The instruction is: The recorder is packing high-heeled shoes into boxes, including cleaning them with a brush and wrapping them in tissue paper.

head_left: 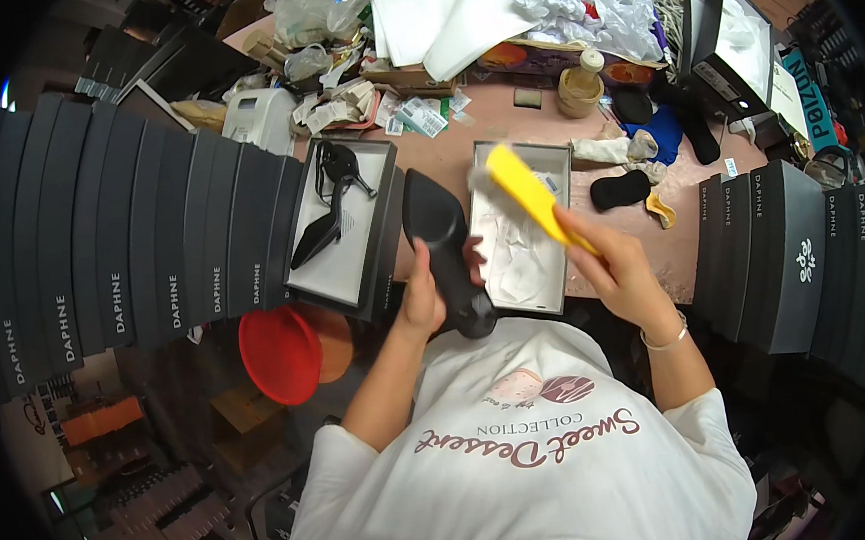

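My left hand [421,293] is wrapped around a black pointed-toe shoe [437,232], its toe aimed away from me and its back end close to my shirt. The fingertips show on the shoe's right side. My right hand [611,266] grips the handle of a yellow brush [525,191], slightly blurred, raised over an open shoebox [564,221] with white paper inside. The brush is apart from the shoe. To the left of the shoe, another open box [372,264] holds a pair of black strappy heeled sandals [331,217].
Dark shoeboxes stand in a long row [139,230] at left and a shorter stack [778,256] at right. A red stool or bin lid [280,356] sits below left. Farther back are a bottle-topped jar [580,87], white sheets [445,13], black pads [620,190] and rags [605,150].
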Motion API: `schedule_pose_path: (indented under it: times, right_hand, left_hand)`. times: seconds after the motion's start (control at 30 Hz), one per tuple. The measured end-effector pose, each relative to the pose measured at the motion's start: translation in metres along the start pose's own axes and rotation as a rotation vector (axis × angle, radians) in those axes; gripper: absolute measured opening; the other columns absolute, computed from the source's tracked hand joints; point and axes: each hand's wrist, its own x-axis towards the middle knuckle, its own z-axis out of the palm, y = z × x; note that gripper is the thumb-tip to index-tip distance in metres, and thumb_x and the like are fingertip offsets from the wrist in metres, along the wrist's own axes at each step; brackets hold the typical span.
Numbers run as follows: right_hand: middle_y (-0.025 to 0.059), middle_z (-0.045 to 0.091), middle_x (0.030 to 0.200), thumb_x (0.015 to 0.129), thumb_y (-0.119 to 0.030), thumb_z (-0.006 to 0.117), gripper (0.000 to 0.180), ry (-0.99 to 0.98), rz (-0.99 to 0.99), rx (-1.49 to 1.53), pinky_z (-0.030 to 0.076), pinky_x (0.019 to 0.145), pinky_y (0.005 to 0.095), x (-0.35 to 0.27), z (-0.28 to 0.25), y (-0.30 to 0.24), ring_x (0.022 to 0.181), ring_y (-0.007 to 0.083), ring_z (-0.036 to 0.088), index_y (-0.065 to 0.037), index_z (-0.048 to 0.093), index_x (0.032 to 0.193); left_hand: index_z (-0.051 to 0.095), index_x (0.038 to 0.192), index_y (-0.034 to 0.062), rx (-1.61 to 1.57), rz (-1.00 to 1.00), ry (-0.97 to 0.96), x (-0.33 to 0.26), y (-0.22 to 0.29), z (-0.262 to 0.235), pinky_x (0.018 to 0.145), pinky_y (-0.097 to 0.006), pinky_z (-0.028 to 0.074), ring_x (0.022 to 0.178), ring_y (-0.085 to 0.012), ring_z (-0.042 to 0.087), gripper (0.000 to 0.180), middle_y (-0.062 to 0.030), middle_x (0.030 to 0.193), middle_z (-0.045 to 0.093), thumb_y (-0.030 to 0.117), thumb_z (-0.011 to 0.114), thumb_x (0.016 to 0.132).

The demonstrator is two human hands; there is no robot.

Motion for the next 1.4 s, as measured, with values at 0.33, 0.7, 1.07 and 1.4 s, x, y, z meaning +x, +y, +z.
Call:
schedule_pose_path:
  times: [0.33, 0.7, 1.07, 1.4]
  right_hand:
    - [0.0118, 0.056, 0.071, 0.085, -0.014, 0.063, 0.043, -0.205, 0.073, -0.367, 0.048, 0.056, 0.0384, -0.056, -0.002, 0.043, 0.061, 0.03, 0.059, -0.017, 0.056, 0.127]
    - [0.0106, 0.053, 0.071, 0.085, -0.011, 0.063, 0.039, -0.004, 0.109, -0.348, 0.047, 0.054, 0.0373, -0.061, 0.02, 0.04, 0.062, 0.0265, 0.058, -0.013, 0.058, 0.124]
    - [0.014, 0.059, 0.082, 0.087, -0.003, 0.059, 0.04, 0.148, 0.075, 0.023, 0.046, 0.06, 0.0346, -0.032, 0.044, 0.026, 0.066, 0.0288, 0.056, -0.004, 0.054, 0.127]
    - [-0.0005, 0.056, 0.079, 0.091, -0.025, 0.06, 0.049, -0.123, 0.506, 0.516, 0.04, 0.048, 0.0273, -0.037, 0.068, 0.032, 0.053, 0.0113, 0.046, -0.015, 0.044, 0.136]
  left_hand:
    - [0.054, 0.11, -0.0008, -0.319, 0.171, 0.317, 0.038, 0.066, -0.021, 0.071, -0.03, 0.048, 0.078, -0.0176, 0.055, 0.072, -0.0083, 0.091, 0.058, 0.066, 0.039, 0.09]
    - [0.057, 0.105, -0.0019, -0.279, 0.443, 0.547, 0.042, 0.074, -0.018, 0.069, -0.032, 0.046, 0.072, -0.0173, 0.052, 0.073, -0.0065, 0.08, 0.057, 0.066, 0.036, 0.09]
    - [0.058, 0.099, 0.0005, -0.523, 0.463, 0.343, 0.022, 0.085, -0.009, 0.063, -0.031, 0.043, 0.062, -0.0163, 0.049, 0.064, -0.0049, 0.074, 0.054, 0.062, 0.042, 0.087]
    - [0.06, 0.091, 0.0, -0.554, 0.526, -0.341, 0.016, 0.11, -0.007, 0.051, -0.029, 0.038, 0.051, -0.014, 0.046, 0.064, -0.0059, 0.067, 0.05, 0.061, 0.041, 0.089]
